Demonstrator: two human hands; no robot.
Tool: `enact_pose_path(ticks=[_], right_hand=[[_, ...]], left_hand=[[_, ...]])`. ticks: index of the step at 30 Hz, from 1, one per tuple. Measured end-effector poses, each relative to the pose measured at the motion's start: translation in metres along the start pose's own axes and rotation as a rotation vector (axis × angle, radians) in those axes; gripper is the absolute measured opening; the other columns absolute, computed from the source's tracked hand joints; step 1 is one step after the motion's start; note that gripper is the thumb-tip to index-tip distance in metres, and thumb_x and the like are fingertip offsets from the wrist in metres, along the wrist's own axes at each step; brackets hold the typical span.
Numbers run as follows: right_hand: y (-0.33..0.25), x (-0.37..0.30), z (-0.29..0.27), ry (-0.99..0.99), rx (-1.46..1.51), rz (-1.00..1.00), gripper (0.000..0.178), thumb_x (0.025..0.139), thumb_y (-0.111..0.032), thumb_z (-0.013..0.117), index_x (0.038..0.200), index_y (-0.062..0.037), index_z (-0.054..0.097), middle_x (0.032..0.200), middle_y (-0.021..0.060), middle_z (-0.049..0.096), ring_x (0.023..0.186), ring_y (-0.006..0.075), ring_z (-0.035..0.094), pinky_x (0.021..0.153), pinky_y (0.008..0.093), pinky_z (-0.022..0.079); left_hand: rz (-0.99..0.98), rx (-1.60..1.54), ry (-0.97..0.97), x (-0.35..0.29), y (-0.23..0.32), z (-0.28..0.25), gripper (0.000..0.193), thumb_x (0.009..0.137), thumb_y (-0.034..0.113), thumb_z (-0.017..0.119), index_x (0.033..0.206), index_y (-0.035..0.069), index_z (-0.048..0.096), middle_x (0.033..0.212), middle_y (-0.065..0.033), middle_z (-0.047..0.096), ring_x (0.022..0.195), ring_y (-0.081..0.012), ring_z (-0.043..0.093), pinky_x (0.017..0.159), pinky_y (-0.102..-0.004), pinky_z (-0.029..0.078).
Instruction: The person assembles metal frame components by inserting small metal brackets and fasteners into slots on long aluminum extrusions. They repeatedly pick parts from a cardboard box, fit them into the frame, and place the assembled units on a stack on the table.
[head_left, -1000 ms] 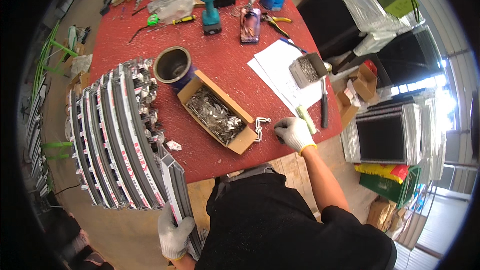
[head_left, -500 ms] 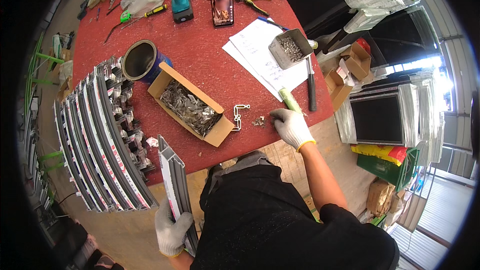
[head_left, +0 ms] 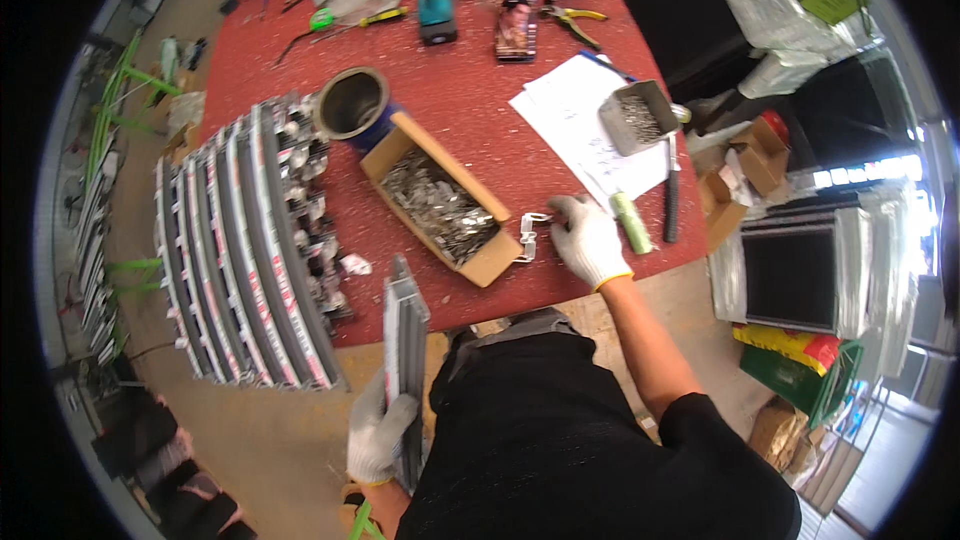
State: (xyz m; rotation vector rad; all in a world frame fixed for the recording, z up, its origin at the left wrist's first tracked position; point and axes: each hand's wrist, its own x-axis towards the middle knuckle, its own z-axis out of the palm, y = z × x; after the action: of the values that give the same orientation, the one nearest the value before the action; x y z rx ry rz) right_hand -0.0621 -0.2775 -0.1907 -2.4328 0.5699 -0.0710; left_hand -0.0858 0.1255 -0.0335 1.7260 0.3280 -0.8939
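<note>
My left hand [head_left: 381, 430], in a white knitted glove, is closed around a long grey metal profile [head_left: 405, 325]. The profile stands tilted upward, its hollow cut end beside the table's near edge. My right hand [head_left: 592, 243], gloved as well, rests low over the red table with its fingers bent together. Whatever lies under those fingers is hidden. Just left of them is a small silver profile cross-section [head_left: 529, 237]. An open cardboard box [head_left: 487, 260] of flat metal pieces [head_left: 435, 202] lies farther left, and a green roll [head_left: 631, 222] lies to the right.
Several grey profiles [head_left: 243, 260] lie side by side at the table's left. A blue can [head_left: 355, 105], a tin of small fasteners [head_left: 637, 118], papers [head_left: 570, 125], a black-handled tool [head_left: 671, 205], a teal drill [head_left: 432, 0], a phone [head_left: 516, 28] and pliers [head_left: 575, 23] lie around the red table [head_left: 470, 105].
My right hand has moved left across the table, over the small pile of metal bits and close to the cross-section. My left hand still holds the profile. The whole view has shifted.
</note>
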Motion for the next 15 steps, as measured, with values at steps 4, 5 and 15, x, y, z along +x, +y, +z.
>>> enact_pose_path(ticks=[4,5,15], right_hand=[[-0.012,0.018,0.011,-0.099,-0.156,-0.003,0.023,0.094,-0.016,0.079,0.116,-0.0109,0.085,0.139,0.0228,0.073,0.13,0.043,0.069,0.111,0.053,0.057],[-0.013,0.019,0.009,-0.06,-0.098,0.006,0.023,0.095,-0.018,0.079,0.115,-0.009,0.084,0.134,0.0226,0.075,0.126,0.0426,0.071,0.109,0.0522,0.058],[-0.053,0.001,-0.059,-0.005,1.232,0.296,0.028,0.107,-0.011,0.074,0.127,0.0085,0.069,0.116,0.0197,0.08,0.098,0.0233,0.081,0.088,0.0371,0.069]], left_hand=[[0.03,0.074,0.011,0.003,-0.007,0.0,0.052,0.102,0.026,0.065,0.144,-0.004,0.069,0.099,-0.0067,0.071,0.088,-0.0156,0.064,0.081,-0.0349,0.054],[0.047,-0.002,-0.007,-0.001,-0.01,0.0,0.051,0.103,0.029,0.064,0.141,-0.004,0.07,0.097,-0.0067,0.071,0.085,-0.0151,0.064,0.078,-0.0333,0.053],[0.095,-0.015,-0.162,0.018,-0.031,0.0,0.078,0.106,0.057,0.07,0.153,-0.004,0.061,0.095,-0.01,0.072,0.075,-0.0177,0.066,0.068,-0.0326,0.054]])
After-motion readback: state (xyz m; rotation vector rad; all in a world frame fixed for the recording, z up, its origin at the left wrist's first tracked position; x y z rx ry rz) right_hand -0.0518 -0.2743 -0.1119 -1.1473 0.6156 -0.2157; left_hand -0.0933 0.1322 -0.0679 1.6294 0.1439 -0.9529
